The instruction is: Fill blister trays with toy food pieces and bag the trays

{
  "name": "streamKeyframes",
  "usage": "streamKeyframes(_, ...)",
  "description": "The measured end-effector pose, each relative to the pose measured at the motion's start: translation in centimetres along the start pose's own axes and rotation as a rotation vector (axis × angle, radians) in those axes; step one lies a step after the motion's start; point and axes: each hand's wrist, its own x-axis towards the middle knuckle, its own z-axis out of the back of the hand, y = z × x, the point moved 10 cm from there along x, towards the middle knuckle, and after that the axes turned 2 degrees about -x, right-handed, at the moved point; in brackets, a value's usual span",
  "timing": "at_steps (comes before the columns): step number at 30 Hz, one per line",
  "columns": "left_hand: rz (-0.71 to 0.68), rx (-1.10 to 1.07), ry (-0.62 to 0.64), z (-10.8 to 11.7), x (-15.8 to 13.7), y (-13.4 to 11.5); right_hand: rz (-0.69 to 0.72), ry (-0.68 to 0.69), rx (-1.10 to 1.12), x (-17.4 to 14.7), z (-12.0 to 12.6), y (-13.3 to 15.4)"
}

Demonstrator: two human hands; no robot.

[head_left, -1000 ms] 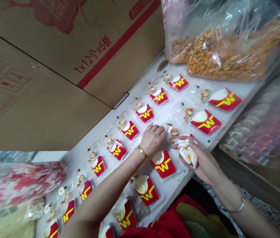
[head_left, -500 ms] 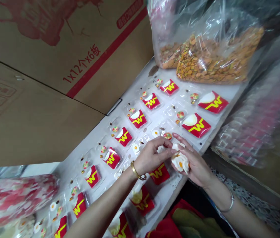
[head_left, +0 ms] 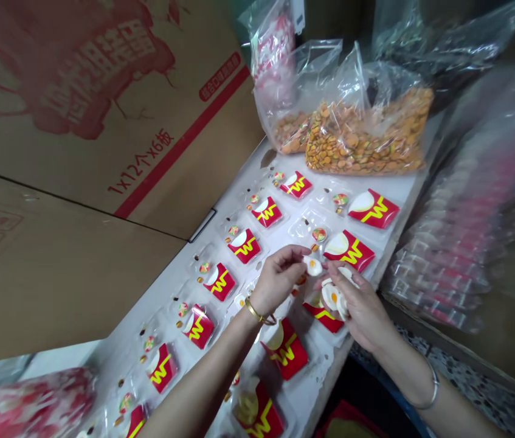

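Note:
Between the thumb and fingers of my left hand (head_left: 282,277) is one small toy fried egg (head_left: 314,266), white with a yellow-orange yolk. My right hand (head_left: 361,307), just to its right, is closed around several more toy fried eggs (head_left: 334,296). Both hands are above clear plastic blister trays laid out in rows. Each nearby tray holds a red fries box (head_left: 361,250) with a yellow zigzag mark, a small round pizza-like piece (head_left: 319,235) and a tiny burger-like piece (head_left: 314,247). My hands partly cover the trays under them.
A large cardboard carton (head_left: 157,164) walls off the left side. Clear bags of small orange pieces (head_left: 366,143) stand at the table's far end. Stacked plastic-wrapped trays (head_left: 458,243) lie to the right, and a bag of red-and-white pieces (head_left: 33,401) lies at lower left.
My left hand has drawn a single egg away from the bunch in my right hand, and the hands are slightly farther apart. The whole view has shifted, with the table lower in the picture.

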Motion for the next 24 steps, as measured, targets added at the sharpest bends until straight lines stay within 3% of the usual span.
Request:
streamKeyframes(3, -0.068, 0.069, -0.120, 2.2, 3.0, -0.6, -0.071, 0.023, 0.059, 0.2, 0.0, 0.4)
streamKeyframes(6, -0.129, 0.182, -0.134, 3.1, 6.1, -0.7, -0.111, 0.041, 0.116, 0.4, 0.3, 0.4)
streamKeyframes(9, -0.208, 0.433, -0.157, 3.5, 8.0, -0.9, -0.091, 0.027, 0.082, 0.6, 0.7, 0.7)
streamKeyframes(14, -0.402, 1.006, -0.128, 1.8, 8.7, -2.4, -0.110, 0.010, -0.005, 0.6, 0.7, 0.7)
streamKeyframes(17, -0.463, 1.199, -0.171, 1.2, 7.8, -3.6, -0.096, -0.024, -0.042, 0.6, 0.7, 0.9)
streamKeyframes(20, -0.433, 1.039, -0.144, 0.6, 5.9, -4.6, -0.039, -0.031, -0.037, 0.8, 0.4, 1.6)
streamKeyframes(24, -0.219, 0.619, 0.225, -2.8, 3.3, -3.4, -0.011, -0.065, -0.016, 1.0, 0.4, 2.2)
